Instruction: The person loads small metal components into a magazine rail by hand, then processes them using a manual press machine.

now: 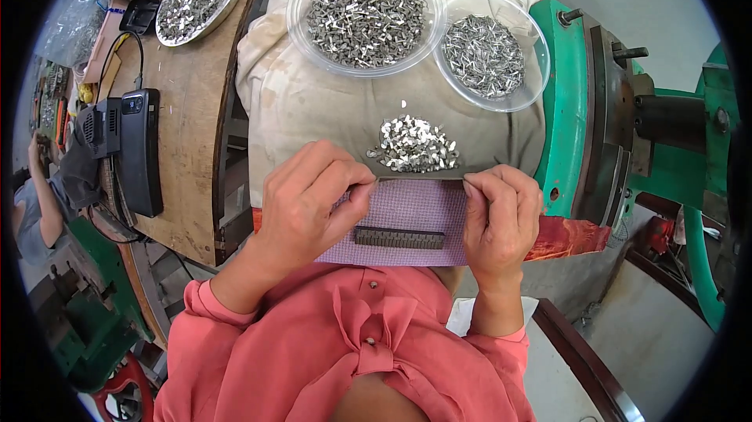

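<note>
My left hand [317,195] and my right hand [503,214] are both closed in a pinch. Between their fingertips runs the straight near edge of a grey-brown cloth [329,124], which they appear to hold. Just beyond that edge lies a small heap of shiny metal pieces [415,144] on the cloth. Closer to me, a purple checked cloth [407,202] spreads between my wrists. On it rests a dark, ridged metal bar [399,239] with small notches along its length, touched by neither hand.
Two clear plastic bowls, a larger [294,26] and a smaller [539,69], hold small metal parts at the back. Green machinery [565,108] stands at the right. On the wooden table [184,148] at left lie a black power bank [141,152] and another dish [227,10]. A person's arm [47,199] shows far left.
</note>
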The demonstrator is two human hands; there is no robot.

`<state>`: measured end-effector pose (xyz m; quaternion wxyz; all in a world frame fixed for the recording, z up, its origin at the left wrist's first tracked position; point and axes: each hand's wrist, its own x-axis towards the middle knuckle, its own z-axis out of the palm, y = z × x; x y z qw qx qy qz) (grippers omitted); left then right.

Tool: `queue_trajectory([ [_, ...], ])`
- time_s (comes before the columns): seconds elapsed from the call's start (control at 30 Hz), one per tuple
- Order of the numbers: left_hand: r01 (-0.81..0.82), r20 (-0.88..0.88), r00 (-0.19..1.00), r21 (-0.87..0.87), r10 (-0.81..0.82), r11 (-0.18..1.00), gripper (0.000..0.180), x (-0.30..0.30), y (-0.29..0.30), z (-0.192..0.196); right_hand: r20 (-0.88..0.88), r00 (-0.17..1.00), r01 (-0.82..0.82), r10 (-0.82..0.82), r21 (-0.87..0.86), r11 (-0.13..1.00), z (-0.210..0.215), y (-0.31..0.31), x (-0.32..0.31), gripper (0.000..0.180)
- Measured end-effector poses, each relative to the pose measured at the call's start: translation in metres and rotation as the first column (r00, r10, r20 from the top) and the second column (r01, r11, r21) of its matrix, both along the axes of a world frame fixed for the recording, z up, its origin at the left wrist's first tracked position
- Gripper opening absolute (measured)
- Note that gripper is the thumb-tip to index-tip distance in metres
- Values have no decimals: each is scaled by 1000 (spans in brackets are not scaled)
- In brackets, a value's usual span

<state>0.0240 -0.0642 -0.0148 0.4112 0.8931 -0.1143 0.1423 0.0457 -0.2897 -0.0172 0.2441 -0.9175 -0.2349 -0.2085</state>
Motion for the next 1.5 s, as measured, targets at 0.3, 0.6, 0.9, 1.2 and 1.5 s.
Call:
queue_trajectory([
  [0.3,220,-95,973,70,-213,973,22,-25,3,-17,-168,985,-63,43,-116,991,-5,-16,-22,25],
  [0.6,313,-198,937,123,-286,942,25,-32,11,-2,-333,935,-157,126,-68,985,8,-19,-32,27],
  [0.9,339,-166,938,241,-305,909,27,-42,15,-3,-339,904,-281,261,-13,959,-1,-10,-41,33],
  [1.2,227,-147,970,252,-195,941,28,-24,13,-6,-342,912,-254,225,-41,966,-1,-4,-22,32],
  [1.5,138,-169,980,174,-108,975,29,-39,29,-10,-300,928,-227,219,10,974,6,16,-3,31],
])
